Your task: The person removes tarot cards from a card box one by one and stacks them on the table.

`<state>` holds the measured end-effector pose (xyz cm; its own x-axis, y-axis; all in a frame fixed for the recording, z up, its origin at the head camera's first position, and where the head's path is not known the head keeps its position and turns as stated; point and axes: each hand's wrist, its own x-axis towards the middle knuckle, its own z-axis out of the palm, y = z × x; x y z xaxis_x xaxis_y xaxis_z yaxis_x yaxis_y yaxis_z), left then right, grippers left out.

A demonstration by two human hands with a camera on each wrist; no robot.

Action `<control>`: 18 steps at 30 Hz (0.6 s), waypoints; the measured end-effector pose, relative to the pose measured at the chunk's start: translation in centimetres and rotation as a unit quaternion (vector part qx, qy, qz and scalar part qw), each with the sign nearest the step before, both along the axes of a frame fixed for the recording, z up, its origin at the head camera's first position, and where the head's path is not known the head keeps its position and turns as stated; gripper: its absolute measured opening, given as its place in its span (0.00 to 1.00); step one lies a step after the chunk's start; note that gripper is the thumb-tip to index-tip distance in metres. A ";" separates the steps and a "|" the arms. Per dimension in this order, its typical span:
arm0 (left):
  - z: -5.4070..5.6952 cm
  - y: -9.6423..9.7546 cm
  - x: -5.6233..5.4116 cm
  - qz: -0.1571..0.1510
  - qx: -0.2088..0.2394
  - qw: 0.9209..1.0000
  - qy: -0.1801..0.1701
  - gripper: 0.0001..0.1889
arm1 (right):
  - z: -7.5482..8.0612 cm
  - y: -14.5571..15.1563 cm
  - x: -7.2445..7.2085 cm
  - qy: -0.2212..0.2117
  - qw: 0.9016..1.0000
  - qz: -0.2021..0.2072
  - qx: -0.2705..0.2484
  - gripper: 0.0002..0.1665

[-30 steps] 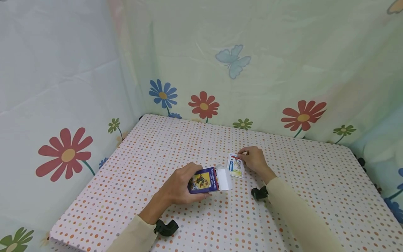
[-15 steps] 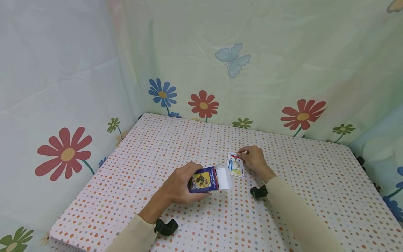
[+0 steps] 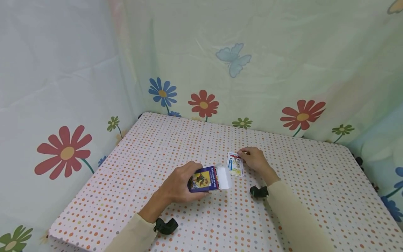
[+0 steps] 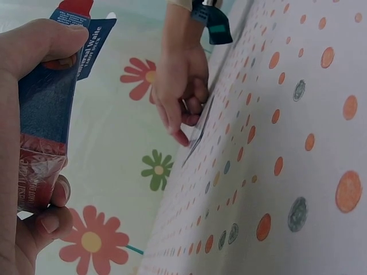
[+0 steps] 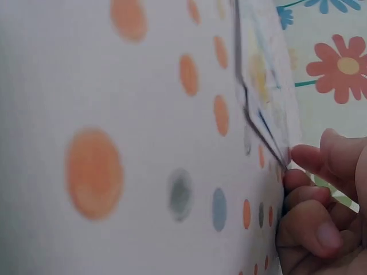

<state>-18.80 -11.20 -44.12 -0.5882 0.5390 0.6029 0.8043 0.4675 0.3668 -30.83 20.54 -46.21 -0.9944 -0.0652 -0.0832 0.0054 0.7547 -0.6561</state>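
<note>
My left hand (image 3: 177,183) grips a blue and purple tarot card box (image 3: 201,180) over the table, tilted, its picture side up. The box's white flap (image 3: 224,177) stands open to the right, and red shows at the mouth. Just beyond lies a small stack of tarot cards (image 3: 234,166), face up on the spotted cloth, edges slightly uneven. At their upper right corner my right hand (image 3: 255,161) pinches the edge between thumb and finger, the other fingers curled underneath. The right wrist view shows the corner of the cards (image 5: 262,74) right at the fingertips.
A polka-dot cloth (image 3: 195,224) covers the table. Pale curtains with flowers and a butterfly (image 3: 233,59) hang behind and at the sides. Each wrist carries a dark camera mount, the left mount (image 3: 166,226) being close over the cloth.
Both hands stay almost in place. The right forearm has shifted slightly; the left hand keeps its hold on the box, and the cards lie where they were.
</note>
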 end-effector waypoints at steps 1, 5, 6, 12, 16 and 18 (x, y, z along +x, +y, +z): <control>0.0 0.0 0.0 -0.001 0.000 1.000 -0.001 0.37 | 0.0 0.0 0.1 -0.006 1.000 -0.001 -0.006 0.26; 0.0 0.0 0.0 -0.001 0.000 1.000 -0.003 0.37 | 0.2 0.2 1.0 -0.003 1.000 0.011 -0.009 0.28; 0.0 0.0 0.0 0.000 0.000 1.000 -0.004 0.37 | 0.2 0.3 1.2 0.002 1.000 0.015 -0.005 0.28; -0.1 0.0 0.0 0.002 -0.002 1.000 -0.007 0.37 | 0.4 0.1 2.5 0.023 0.999 0.026 0.002 0.34; -0.2 0.0 0.0 0.003 -0.002 1.000 -0.008 0.37 | 0.4 -0.3 3.3 0.029 1.000 0.005 -0.010 0.32; -0.2 0.1 0.0 0.003 -0.002 1.000 -0.009 0.37 | 0.4 -0.5 3.8 0.036 0.999 -0.010 -0.015 0.31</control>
